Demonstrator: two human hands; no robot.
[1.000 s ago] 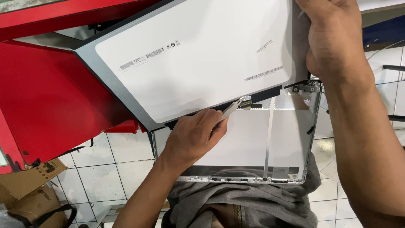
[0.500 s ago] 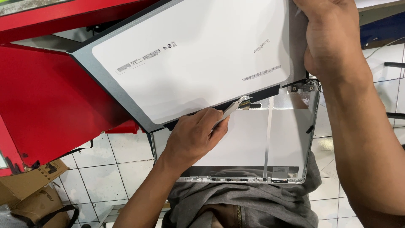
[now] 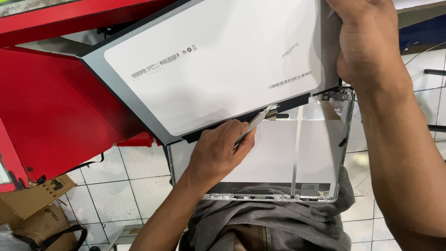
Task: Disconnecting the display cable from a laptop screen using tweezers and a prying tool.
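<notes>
One display panel (image 3: 213, 69) is tilting up, white back facing the camera, its lower edge lying just over the far edge of one silver lid shell (image 3: 316, 153). The shell is resting on the person's lap, on grey cloth (image 3: 278, 223), its near edge toward the body.

The right hand (image 3: 367, 46) is gripping the panel's right edge near the top corner, fingers curled tight around it. The left hand (image 3: 218, 153) is lying over the shell's left half, fingers closed narrowly around one thin light-coloured tool (image 3: 258, 122). The tool's tip is pointing to the panel's lower edge, where a dark strip (image 3: 251, 118) is running along it; whether tip and strip are touching cannot be told.

One hinge bracket (image 3: 335, 96) is sitting at the shell's far right corner, just under the right hand. One pale strip (image 3: 296, 153) is running from the shell's far edge to its near edge.

Two barcode labels are showing on the panel's back, one toward the upper left (image 3: 155, 65), one toward the right (image 3: 290, 80).

To the left, one red cabinet (image 3: 55, 107) is standing on the white tiled floor (image 3: 130, 181). Two cardboard boxes (image 3: 35, 207) are lying at the lower left; what is in them cannot be seen.
</notes>
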